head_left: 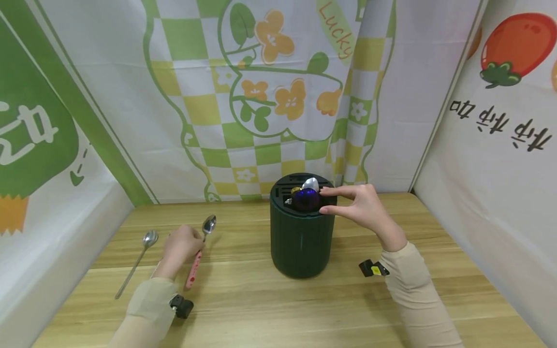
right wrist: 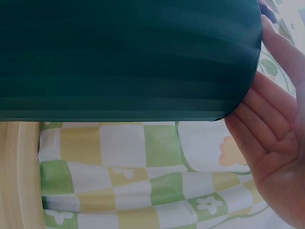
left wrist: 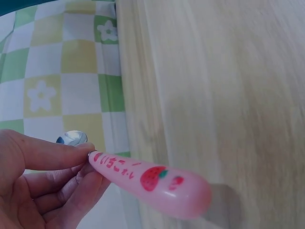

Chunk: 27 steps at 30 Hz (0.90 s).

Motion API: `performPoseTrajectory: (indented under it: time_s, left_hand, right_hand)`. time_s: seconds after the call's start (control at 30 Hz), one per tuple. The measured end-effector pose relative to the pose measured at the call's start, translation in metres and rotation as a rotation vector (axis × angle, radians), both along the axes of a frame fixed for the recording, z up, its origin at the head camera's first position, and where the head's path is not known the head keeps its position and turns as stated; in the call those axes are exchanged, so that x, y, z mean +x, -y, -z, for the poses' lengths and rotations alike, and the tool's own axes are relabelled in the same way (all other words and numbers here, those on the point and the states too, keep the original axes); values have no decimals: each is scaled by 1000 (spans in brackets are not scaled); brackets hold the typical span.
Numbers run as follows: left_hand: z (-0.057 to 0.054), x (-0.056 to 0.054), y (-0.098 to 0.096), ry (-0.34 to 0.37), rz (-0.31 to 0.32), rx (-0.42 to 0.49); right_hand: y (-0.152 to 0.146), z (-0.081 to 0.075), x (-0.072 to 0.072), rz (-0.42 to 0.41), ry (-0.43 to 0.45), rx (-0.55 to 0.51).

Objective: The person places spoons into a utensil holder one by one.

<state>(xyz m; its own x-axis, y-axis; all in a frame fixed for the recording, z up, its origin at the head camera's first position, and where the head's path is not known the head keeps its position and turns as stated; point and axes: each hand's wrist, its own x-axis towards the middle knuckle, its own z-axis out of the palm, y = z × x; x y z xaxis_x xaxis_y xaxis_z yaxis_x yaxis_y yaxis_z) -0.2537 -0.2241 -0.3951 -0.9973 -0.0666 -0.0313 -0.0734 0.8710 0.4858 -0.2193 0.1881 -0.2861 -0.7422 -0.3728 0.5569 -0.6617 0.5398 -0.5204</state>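
My left hand [head_left: 182, 245] pinches a spoon with a pink handle [left wrist: 147, 179] near the neck. Strawberries and red lettering decorate that handle; the metal bowl [head_left: 209, 224] points toward the back of the table. A dark green ribbed utensil holder [head_left: 301, 246] with a slotted top stands upright near the middle. Out of that top stick a shiny blue-purple spoon head [head_left: 305, 199] and a silver spoon head [head_left: 310, 183]. Beside them, my right hand [head_left: 363, 209] has its thumb and fingers apart, fingertips at the holder's rim. Its fingers look fairly straight in the right wrist view.
Another metal spoon [head_left: 137, 263] with a thin handle lies on the wooden table [head_left: 243, 309], left of my left hand. Behind the table hangs a green-and-yellow checked curtain [head_left: 256, 154]. Printed white cloth [head_left: 500, 159] closes off the right side.
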Motion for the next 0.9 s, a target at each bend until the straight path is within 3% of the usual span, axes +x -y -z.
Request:
performPoseTrajectory:
  time_s: [0.3,0.63,0.9]
  left_hand:
    - [-4,-3,-6,-30,12,-31]
    - [-11,-1,-17,-59,42,57]
    - [-19,-1,-29,-83,59,60]
  right_hand:
    - [0,0,0,10,6,-5]
    - [-1,1,-2,19,7,2]
    - [0,0,-1,4,2,3]
